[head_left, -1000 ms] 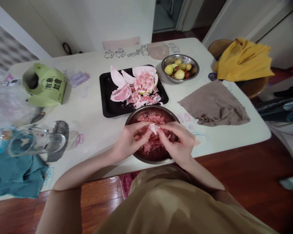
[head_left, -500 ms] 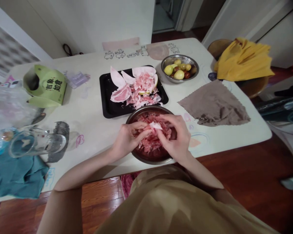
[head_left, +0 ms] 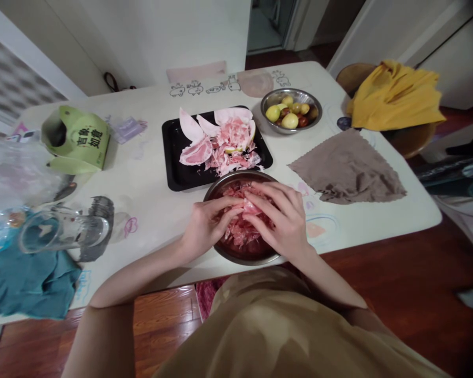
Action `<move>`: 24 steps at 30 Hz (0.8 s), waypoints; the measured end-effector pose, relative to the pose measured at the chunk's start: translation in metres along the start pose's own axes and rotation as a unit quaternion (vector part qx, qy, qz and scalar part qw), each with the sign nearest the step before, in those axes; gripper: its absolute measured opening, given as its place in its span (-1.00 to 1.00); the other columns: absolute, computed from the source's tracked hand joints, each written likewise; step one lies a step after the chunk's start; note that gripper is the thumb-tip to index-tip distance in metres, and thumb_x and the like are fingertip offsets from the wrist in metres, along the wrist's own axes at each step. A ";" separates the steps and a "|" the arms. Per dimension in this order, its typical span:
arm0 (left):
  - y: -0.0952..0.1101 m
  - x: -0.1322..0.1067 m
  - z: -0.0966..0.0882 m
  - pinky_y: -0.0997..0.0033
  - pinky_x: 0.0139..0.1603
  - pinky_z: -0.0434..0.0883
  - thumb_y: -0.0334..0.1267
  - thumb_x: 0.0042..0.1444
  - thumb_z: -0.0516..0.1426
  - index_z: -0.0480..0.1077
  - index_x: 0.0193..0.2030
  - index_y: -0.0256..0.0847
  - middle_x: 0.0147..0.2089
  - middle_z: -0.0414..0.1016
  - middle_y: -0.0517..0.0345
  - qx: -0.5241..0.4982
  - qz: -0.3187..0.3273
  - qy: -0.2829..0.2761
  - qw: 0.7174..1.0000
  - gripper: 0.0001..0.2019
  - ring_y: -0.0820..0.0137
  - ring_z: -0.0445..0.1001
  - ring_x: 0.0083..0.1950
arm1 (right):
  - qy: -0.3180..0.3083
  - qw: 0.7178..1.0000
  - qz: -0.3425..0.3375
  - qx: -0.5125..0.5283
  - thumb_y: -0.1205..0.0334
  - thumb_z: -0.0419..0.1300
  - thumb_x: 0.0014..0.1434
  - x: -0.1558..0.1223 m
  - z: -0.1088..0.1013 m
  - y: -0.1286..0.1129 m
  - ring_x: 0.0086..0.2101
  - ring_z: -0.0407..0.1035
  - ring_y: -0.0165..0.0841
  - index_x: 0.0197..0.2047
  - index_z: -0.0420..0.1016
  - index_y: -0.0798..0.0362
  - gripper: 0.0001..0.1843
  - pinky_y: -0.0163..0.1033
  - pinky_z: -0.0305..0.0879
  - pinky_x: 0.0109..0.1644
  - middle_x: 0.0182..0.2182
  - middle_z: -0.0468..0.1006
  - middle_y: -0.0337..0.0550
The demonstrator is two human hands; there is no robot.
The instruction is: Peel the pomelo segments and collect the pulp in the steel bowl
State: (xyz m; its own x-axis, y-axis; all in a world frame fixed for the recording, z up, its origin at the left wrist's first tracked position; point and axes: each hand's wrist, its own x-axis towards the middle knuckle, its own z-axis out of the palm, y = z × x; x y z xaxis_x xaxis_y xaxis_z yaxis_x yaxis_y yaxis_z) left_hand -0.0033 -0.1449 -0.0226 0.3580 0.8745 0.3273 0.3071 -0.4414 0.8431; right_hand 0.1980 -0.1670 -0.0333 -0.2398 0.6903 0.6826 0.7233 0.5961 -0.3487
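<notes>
Over the steel bowl (head_left: 247, 262), which sits by the table's (head_left: 153, 205) near edge, we observe a pink piece (head_left: 251, 206). It is small and partly covered; what shows runs roughly left to right, parallel to that edge. Which end is which we cannot tell. The left hand (head_left: 205, 223) pinches its left side, thumb and fingertips nearly closed. The right hand (head_left: 287, 220) arches over the other side, fingers slightly spread, tips and thumb on the piece. Below we note loose pink pulp (head_left: 240, 233).

Surface: toward the far edge, a black tray (head_left: 173, 163) of rinds and scraps (head_left: 236, 136); toward the far right corner, a smaller bowl (head_left: 317, 107) of round fruit (head_left: 289, 121). A grey-brown cloth (head_left: 347, 168) lies near the right edge, a teal cloth (head_left: 31, 289) at the near left corner.

Room: we record a reddish-brown floor (head_left: 398, 278) and, beyond the right edge, a yellow cloth (head_left: 396, 100).
</notes>
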 end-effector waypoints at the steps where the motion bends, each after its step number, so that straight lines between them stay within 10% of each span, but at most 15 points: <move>1: 0.000 0.000 0.000 0.47 -0.11 0.61 -0.24 0.30 0.23 0.60 -0.06 -0.21 -0.14 0.72 0.06 0.001 0.002 0.005 1.000 -0.84 0.38 0.69 -0.21 | -0.003 1.000 0.008 0.020 0.25 0.36 0.24 0.000 0.000 -0.001 0.07 0.47 -0.13 0.19 0.50 -0.03 -0.56 0.05 0.42 0.15 0.06 0.64 -0.05; 15: -0.001 -0.001 0.001 0.55 0.01 0.60 -0.39 0.28 0.24 0.57 -0.03 -0.21 -0.12 0.72 0.12 0.070 0.128 0.034 0.989 -0.84 0.46 0.69 -0.14 | 0.073 0.997 0.013 0.020 0.44 0.32 0.21 -0.002 0.003 -0.011 -0.25 0.55 -0.30 -0.03 0.62 -0.06 -0.71 -0.09 0.36 -0.09 -0.30 0.71 -0.23; 24: 0.004 -0.002 0.003 0.53 -0.11 0.64 -0.38 0.27 0.25 0.60 -0.10 -0.23 -0.19 0.72 0.11 -0.011 0.060 0.048 0.997 -0.89 0.44 0.70 -0.23 | 0.103 0.988 0.073 0.090 0.40 0.33 0.22 0.002 0.003 -0.018 -0.27 0.56 -0.31 -0.11 0.67 -0.13 -0.76 -0.09 0.42 -0.13 -0.33 0.73 -0.29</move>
State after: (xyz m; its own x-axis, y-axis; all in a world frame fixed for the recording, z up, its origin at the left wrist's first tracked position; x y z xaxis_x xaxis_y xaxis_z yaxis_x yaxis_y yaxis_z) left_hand -0.0003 -0.1492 -0.0208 0.3040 0.8314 0.4652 0.2483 -0.5406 0.8038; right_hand 0.1825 -0.1750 -0.0281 0.0093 0.6867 0.7269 0.6084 0.5731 -0.5491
